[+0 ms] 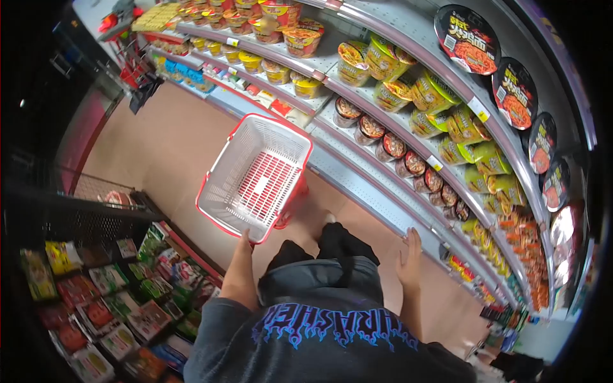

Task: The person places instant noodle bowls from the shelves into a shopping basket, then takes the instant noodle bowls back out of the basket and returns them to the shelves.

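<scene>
My left hand (247, 239) is at the near rim of a red and white plastic basket (220, 159), its fingers mostly hidden behind or under the rim. Nothing lies inside the basket, and its slatted red and white bottom shows. To the right of my body, my right hand (409, 255) hangs free near the lower shelf edge, fingers stretched out, touching nothing that I can see. Cup noodles (391, 148) with dark and red lids stand in a row on the shelf above that hand.
Curved shelves (377, 96) run along the right, with green noodle bowls (434, 90), red bowls (303, 38) and black-lidded bowls (468, 39). At lower left a low display holds packaged food (148, 319). Tiled floor (159, 127) stretches ahead between them.
</scene>
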Demonstrator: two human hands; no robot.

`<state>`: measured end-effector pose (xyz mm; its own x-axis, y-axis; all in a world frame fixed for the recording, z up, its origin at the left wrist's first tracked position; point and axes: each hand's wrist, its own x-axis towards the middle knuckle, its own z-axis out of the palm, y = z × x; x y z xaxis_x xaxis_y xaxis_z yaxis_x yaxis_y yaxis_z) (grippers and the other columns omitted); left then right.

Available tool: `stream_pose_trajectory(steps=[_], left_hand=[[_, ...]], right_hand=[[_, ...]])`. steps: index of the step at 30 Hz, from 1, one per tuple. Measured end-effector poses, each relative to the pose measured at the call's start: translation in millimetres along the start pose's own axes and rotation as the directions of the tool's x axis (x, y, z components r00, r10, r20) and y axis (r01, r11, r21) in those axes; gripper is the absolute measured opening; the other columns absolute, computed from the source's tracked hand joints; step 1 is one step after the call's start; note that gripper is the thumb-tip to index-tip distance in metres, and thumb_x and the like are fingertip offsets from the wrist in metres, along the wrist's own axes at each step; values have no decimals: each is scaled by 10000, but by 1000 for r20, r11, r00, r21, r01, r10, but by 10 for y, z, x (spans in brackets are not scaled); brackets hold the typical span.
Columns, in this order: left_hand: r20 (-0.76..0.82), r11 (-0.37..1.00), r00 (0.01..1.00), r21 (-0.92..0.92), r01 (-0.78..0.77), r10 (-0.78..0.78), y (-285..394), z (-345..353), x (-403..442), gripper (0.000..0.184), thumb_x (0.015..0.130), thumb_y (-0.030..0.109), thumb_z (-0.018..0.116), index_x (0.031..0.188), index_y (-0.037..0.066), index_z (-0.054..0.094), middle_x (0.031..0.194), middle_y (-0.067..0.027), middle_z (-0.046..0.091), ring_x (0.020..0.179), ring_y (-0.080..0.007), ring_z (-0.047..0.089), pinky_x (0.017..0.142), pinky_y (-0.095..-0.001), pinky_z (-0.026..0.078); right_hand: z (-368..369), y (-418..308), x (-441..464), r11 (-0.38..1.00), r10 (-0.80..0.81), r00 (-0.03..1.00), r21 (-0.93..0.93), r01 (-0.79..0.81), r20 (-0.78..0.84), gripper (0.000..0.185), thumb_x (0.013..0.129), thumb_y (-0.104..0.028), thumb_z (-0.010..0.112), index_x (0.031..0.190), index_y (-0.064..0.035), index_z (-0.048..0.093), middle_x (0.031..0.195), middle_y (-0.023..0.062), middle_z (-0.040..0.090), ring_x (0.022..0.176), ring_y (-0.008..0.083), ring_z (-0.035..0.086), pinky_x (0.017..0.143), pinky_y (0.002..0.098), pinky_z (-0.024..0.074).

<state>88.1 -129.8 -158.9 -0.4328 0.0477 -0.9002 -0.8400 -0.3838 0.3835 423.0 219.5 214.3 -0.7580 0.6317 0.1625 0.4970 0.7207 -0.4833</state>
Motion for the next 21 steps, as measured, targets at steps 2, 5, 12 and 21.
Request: stream_pose_trajectory(steps=[2,5,12,21], left_hand=[[-229,977,973,194,85,-39,63,164,-274,247,846,181,574,1011,7,518,952,-129,609,792,-301,637,646,-407,570],[-42,962,999,272,32,-21,67,24,-68,210,817,108,558,999,9,518,924,-150,607,759,-310,635,641,-411,568],[-120,942,992,329,63,-24,70,41,-199,236,749,20,551,983,0,520,910,-135,603,775,-296,635,636,-383,564],[-15,875,999,482,-32,45,434,-165,-125,440,684,-46,574,1114,-55,482,1019,-192,567,839,-302,633,643,-416,581]], right_hand=[[-45,-104,-102,987,123,992,107,-123,3,624,752,69,513,1342,-35,338,1348,204,321,1140,344,448,864,386,465],[-131,-134,-225,992,124,992,19,-124,10,589,746,58,523,1308,-37,378,1333,206,341,1116,349,474,847,397,470],[91,-192,-52,983,177,959,-81,-163,223,572,756,-19,550,1300,-103,393,1352,138,362,1172,350,435,905,425,442],[108,-433,-241,982,179,946,-113,-154,269,530,752,-64,579,1259,-101,431,1329,150,387,1129,339,483,915,406,436]])
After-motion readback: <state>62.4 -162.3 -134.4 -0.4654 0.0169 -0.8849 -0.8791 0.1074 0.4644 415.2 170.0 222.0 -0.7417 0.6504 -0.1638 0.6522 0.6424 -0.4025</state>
